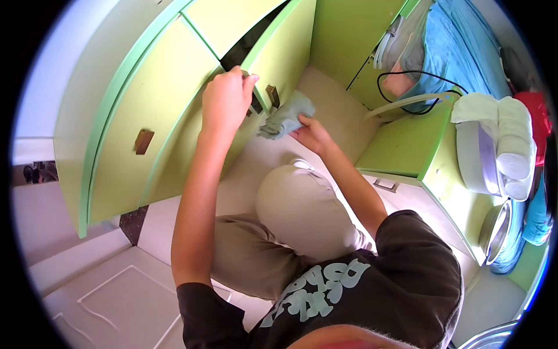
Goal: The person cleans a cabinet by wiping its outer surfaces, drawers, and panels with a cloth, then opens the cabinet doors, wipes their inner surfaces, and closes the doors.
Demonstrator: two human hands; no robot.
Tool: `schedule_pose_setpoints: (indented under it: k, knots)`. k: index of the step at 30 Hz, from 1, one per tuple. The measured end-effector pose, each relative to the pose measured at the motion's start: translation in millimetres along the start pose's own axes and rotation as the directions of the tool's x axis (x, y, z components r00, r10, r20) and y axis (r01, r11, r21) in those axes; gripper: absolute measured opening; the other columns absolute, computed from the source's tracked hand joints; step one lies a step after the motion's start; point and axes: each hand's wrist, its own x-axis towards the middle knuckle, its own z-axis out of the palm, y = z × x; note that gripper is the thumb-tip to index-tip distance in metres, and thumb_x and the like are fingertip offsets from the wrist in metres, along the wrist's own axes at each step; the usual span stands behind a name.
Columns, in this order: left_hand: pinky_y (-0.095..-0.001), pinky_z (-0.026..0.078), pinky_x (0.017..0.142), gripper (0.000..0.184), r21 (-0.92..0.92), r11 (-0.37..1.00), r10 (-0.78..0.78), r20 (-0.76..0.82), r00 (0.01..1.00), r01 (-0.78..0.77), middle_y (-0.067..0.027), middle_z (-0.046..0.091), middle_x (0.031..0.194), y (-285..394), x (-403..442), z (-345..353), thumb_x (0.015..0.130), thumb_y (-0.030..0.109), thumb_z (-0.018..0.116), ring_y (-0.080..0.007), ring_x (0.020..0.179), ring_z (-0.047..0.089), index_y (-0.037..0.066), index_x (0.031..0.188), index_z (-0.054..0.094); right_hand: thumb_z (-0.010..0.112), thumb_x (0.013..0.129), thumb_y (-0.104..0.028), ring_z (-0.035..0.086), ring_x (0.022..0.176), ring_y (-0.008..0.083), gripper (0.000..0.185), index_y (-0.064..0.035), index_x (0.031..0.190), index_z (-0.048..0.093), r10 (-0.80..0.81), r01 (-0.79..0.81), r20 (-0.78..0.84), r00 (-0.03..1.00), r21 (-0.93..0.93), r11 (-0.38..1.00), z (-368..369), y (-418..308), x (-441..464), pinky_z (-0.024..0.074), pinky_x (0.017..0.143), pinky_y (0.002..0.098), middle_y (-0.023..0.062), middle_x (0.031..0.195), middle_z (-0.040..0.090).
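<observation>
My left hand [228,93] is closed at the top edge of a partly open yellow-green cabinet door [282,55], its fingers curled by the dark gap. A bundled grey-blue cloth [288,117] hangs from my right hand [313,135], pinched between thumb and fingers. The cloth is close to the door's handle [272,96]. Little of the cabinet's inside shows through the gap.
A closed cabinet door [154,116] stands at the left. On the right, a green cabinet [401,139] bears rolled white towels [514,136], a metal basin [496,232] and a black cable [430,74]. Blue fabric [459,46] hangs behind. My bent knee [308,209] is below my hands.
</observation>
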Motion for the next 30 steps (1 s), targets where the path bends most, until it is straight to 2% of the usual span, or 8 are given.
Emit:
schedule_pose_setpoints:
  k: [7,15,18,19,21,22,28,30]
  knots:
    - [-0.0398,0.051,0.056,0.033,-0.004,0.993,0.122,0.013,0.992,-0.122,-0.0121,0.067,0.064,23,-10,5,0.088,0.037,0.069,-0.0303,0.058,0.065,0.005,0.078,0.071,0.044,0.104,-0.013,0.047,0.131,0.0291,0.039,-0.0006,0.14,0.038,-0.261,0.253,-0.109,0.959,-0.081,0.964,32,-41,-113,0.0376,0.114,0.0463,0.0152,0.14,0.049]
    - [-0.0448,0.053,0.065,0.022,-0.365,0.872,0.398,0.139,0.907,-0.327,-0.0162,0.067,0.069,77,-20,32,0.089,0.023,0.067,-0.0364,0.064,0.065,0.003,0.082,0.07,0.042,0.104,-0.01,0.043,0.134,0.0277,0.043,-0.0059,0.147,0.034,-0.619,0.526,-0.031,0.785,-0.495,0.692,53,-56,-189,0.037,0.112,0.0474,0.0124,0.146,0.043]
    - [-0.0444,0.053,0.085,0.031,-0.499,0.827,0.432,0.268,0.861,-0.259,-0.0178,0.067,0.115,100,-25,47,0.091,0.015,0.061,-0.0376,0.095,0.066,0.002,0.119,0.065,0.044,0.103,-0.008,0.045,0.132,0.0262,0.044,-0.0059,0.146,0.035,-0.731,0.585,-0.055,0.68,-0.561,0.586,63,-65,-193,0.0412,0.108,0.0463,0.0116,0.144,0.043]
    - [-0.0444,0.053,0.085,0.031,-0.511,0.82,0.433,0.26,0.863,-0.257,-0.0178,0.067,0.115,104,-28,63,0.091,0.015,0.061,-0.0376,0.095,0.066,0.002,0.119,0.065,0.044,0.103,-0.008,0.045,0.132,0.0262,0.044,-0.0059,0.146,0.035,-0.733,0.581,-0.052,0.678,-0.573,0.578,68,-69,-194,0.0412,0.108,0.0463,0.0116,0.144,0.043]
    - [-0.0418,0.048,0.1,0.048,-0.574,0.707,0.558,0.095,0.824,-0.413,-0.0121,0.049,0.145,110,-31,84,0.091,0.012,0.059,-0.0352,0.119,0.058,0.004,0.138,0.051,0.044,0.102,-0.008,0.046,0.131,0.0263,0.044,-0.0061,0.146,0.035,-0.769,0.606,-0.04,0.638,-0.589,0.534,79,-74,-193,0.0426,0.106,0.0463,0.0118,0.145,0.042]
    - [-0.04,0.044,0.107,0.058,-0.566,0.724,0.581,0.193,0.791,-0.394,-0.0094,0.034,0.156,115,-30,90,0.091,0.011,0.058,-0.0337,0.131,0.048,0.006,0.146,0.04,0.044,0.102,-0.008,0.046,0.131,0.0263,0.044,-0.0061,0.146,0.035,-0.775,0.606,-0.037,0.631,-0.6,0.522,81,-77,-193,0.0426,0.106,0.0463,0.0118,0.145,0.042]
    - [-0.0397,0.043,0.108,0.068,-0.499,0.717,0.638,0.187,0.747,-0.487,-0.0079,0.032,0.158,128,-13,110,0.086,0.0,0.053,-0.0324,0.135,0.044,0.009,0.151,0.035,0.045,0.102,-0.011,0.049,0.127,0.0264,0.042,-0.0049,0.144,0.038,-0.907,0.702,0.025,0.42,-0.642,0.307,111,-66,-195,0.0431,0.105,0.0451,0.0122,0.142,0.046]
    - [-0.0395,0.042,0.108,0.069,-0.55,0.727,0.611,0.248,0.752,-0.41,-0.0088,0.032,0.158,130,-14,108,0.084,-0.003,0.05,-0.0322,0.136,0.043,0.009,0.15,0.036,0.046,0.102,-0.011,0.049,0.126,0.0263,0.042,-0.0028,0.142,0.039,-0.981,0.748,0.035,0.19,-0.652,0.122,129,-55,-198,0.0435,0.106,0.0431,0.0135,0.141,0.046]
